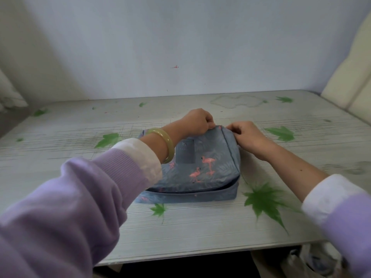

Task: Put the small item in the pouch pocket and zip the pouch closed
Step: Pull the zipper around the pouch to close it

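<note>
Blue pouch (200, 167) sits mid-frame; both hands pinch its far corner, left hand (197, 122), right hand (248, 135). Zipping seems underway. Next, one steady pull.

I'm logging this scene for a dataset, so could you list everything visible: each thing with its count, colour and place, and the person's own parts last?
pouch: one, blue-grey with pink flamingos, lying flat at the table's middle
table: one, whitish with green leaf prints, filling the lower view
wall: one, pale grey-blue, behind the table
cushion: one, cream, far right edge
bag: one, whitish, below the table's near right edge, blurred
bangle: one, yellow-green, on the left wrist
sleeves: two, lilac with white cuffs, both forearms
left hand: pinching the pouch's far corner
right hand: gripping the same far corner from the right
</note>
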